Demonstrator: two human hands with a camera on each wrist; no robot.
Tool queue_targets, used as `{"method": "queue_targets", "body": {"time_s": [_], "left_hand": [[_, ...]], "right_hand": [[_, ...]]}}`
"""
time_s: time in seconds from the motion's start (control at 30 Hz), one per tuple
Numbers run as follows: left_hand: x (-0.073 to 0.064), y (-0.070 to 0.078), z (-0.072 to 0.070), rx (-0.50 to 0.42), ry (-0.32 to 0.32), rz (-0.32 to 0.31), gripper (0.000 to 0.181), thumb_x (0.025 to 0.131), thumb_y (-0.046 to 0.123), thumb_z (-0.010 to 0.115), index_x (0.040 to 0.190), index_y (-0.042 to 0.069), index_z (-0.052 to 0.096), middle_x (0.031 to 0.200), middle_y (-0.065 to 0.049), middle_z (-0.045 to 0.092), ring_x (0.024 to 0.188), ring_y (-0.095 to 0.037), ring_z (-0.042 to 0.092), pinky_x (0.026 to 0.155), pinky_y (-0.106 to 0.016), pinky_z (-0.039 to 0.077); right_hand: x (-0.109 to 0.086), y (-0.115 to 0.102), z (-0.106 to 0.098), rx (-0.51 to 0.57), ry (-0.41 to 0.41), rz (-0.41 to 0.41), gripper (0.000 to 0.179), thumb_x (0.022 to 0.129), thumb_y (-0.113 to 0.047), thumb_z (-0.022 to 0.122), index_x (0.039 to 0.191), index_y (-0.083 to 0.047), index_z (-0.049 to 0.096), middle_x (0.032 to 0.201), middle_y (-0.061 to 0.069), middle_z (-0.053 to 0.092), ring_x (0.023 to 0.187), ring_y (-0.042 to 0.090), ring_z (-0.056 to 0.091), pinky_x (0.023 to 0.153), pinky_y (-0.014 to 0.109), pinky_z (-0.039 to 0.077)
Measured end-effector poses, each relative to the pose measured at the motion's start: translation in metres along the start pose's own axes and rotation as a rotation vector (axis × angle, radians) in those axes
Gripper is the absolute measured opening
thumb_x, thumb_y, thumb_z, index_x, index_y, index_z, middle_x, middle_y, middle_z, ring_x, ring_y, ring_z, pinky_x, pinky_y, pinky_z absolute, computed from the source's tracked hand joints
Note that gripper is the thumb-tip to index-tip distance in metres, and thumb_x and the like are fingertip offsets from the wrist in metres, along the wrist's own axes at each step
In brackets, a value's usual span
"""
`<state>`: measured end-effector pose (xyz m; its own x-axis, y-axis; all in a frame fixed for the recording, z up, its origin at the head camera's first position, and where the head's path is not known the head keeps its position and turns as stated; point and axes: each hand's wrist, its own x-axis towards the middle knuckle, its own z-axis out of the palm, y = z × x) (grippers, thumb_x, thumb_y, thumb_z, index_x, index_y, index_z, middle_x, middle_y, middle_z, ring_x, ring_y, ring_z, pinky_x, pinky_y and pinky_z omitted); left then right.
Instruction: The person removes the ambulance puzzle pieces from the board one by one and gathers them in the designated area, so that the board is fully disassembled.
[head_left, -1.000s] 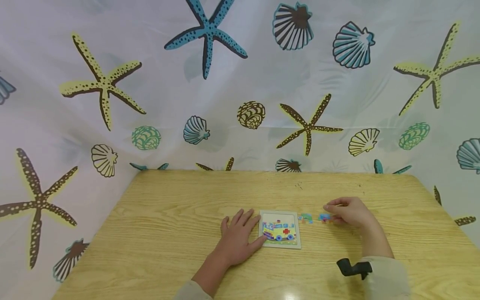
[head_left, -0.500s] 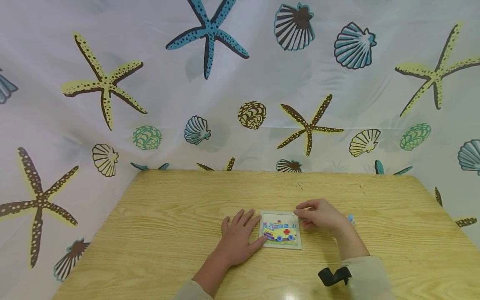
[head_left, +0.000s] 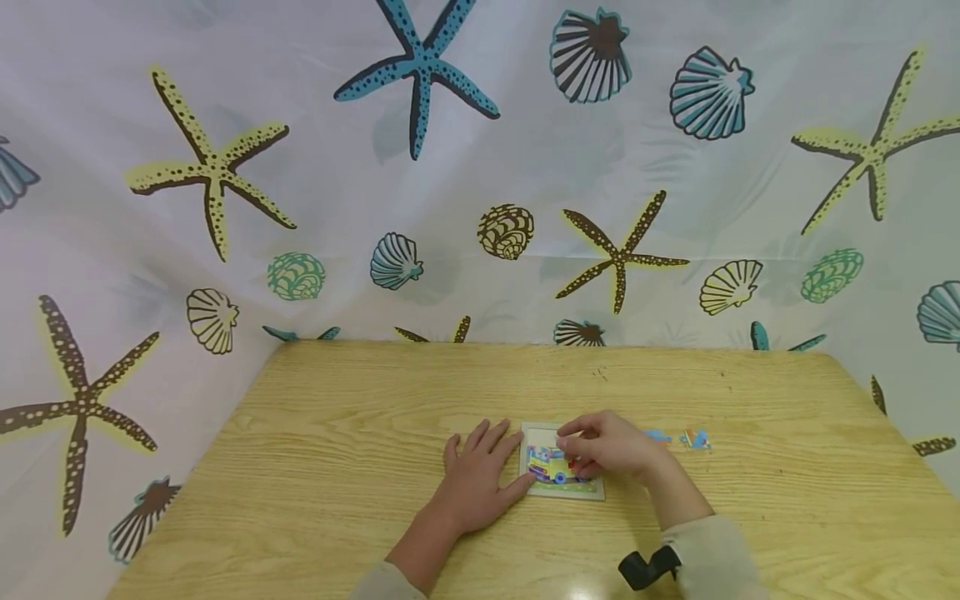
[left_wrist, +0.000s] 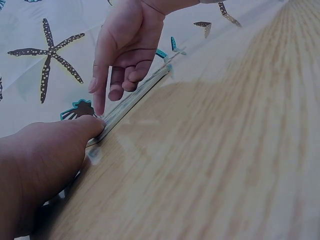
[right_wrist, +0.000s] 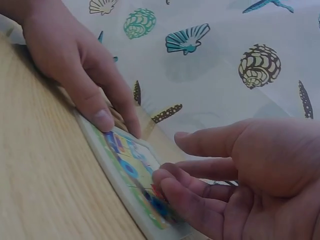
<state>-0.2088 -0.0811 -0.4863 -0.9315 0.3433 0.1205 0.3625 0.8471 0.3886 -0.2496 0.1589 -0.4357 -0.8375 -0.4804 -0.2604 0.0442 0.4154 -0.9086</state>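
Your right hand (head_left: 609,443) has shifted over the pale-framed square ambulance puzzle (head_left: 551,468) on the wood-grain table (head_left: 337,450) (grip unclear), so work seems centred there; your outspread left hand (head_left: 477,483) touches the puzzle's left edge.

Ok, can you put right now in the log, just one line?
Left hand: touching left side of ambulance puzzle | Right hand: over ambulance puzzle, grip unclear | Loose pieces: on table, right of ambulance puzzle
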Motion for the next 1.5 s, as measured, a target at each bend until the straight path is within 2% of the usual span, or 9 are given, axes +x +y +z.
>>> {"method": "queue_targets", "body": {"time_s": [0.17,0.6,0.83,1.0,1.17,1.33,1.5], "left_hand": [[-0.001,0.001,-0.001,-0.005,0.002,0.006,0.063,0.098,0.058,0.051,0.148,0.021,0.049,0.16,-0.008,0.037,0.15,-0.038,0.028,0.112,-0.072,0.016],[-0.001,0.001,-0.002,0.001,-0.002,0.007,0.063,0.098,0.059,0.05,0.149,0.021,0.048,0.16,-0.007,0.037,0.15,-0.038,0.028,0.112,-0.071,0.016],[0.0,0.001,-0.002,0.008,-0.001,0.001,0.063,0.098,0.059,0.05,0.149,0.021,0.048,0.16,-0.008,0.038,0.15,-0.038,0.028,0.112,-0.071,0.017],[0.0,0.001,-0.001,0.006,0.0,-0.005,0.064,0.097,0.06,0.051,0.148,0.022,0.049,0.16,-0.007,0.038,0.15,-0.038,0.029,0.112,-0.071,0.017],[0.0,0.001,-0.001,0.0,0.007,-0.01,0.063,0.097,0.06,0.052,0.148,0.022,0.05,0.159,-0.007,0.039,0.149,-0.037,0.029,0.111,-0.071,0.017],[0.0,0.001,0.0,-0.016,0.003,-0.008,0.063,0.097,0.059,0.052,0.147,0.021,0.05,0.16,-0.008,0.038,0.149,-0.038,0.029,0.111,-0.071,0.017],[0.001,0.0,0.0,-0.008,-0.001,-0.011,0.063,0.097,0.059,0.052,0.147,0.021,0.05,0.16,-0.007,0.038,0.15,-0.037,0.028,0.112,-0.071,0.016]], "right_hand": [[0.001,0.0,0.008,-0.021,-0.039,-0.015,0.038,0.104,-0.016,0.054,0.134,0.007,0.057,0.095,0.015,0.07,0.072,0.014,0.067,0.07,0.032,0.06],[0.003,-0.002,0.018,-0.114,-0.006,-0.026,0.03,0.102,-0.015,0.056,0.125,0.004,0.064,0.087,0.011,0.065,0.068,0.015,0.064,0.064,0.031,0.057],[0.003,-0.002,0.019,-0.096,-0.01,-0.054,0.026,0.1,-0.015,0.06,0.121,0.001,0.06,0.087,0.013,0.066,0.068,0.016,0.066,0.064,0.032,0.057],[0.004,-0.003,0.024,-0.117,0.038,-0.047,0.022,0.098,-0.013,0.062,0.116,0.0,0.061,0.077,0.011,0.065,0.06,0.014,0.062,0.058,0.028,0.054],[0.008,-0.005,0.033,-0.205,0.139,-0.055,0.012,0.098,-0.013,0.062,0.106,-0.003,0.064,0.07,0.008,0.063,0.053,0.013,0.056,0.051,0.025,0.046],[0.009,-0.007,0.04,-0.258,0.237,-0.05,0.008,0.097,-0.012,0.065,0.098,-0.005,0.066,0.076,0.005,0.064,0.057,0.014,0.058,0.052,0.026,0.048],[0.01,-0.008,0.041,-0.271,0.255,-0.033,0.006,0.096,-0.009,0.065,0.097,-0.004,0.067,0.081,0.005,0.064,0.061,0.015,0.059,0.056,0.026,0.049]]}}
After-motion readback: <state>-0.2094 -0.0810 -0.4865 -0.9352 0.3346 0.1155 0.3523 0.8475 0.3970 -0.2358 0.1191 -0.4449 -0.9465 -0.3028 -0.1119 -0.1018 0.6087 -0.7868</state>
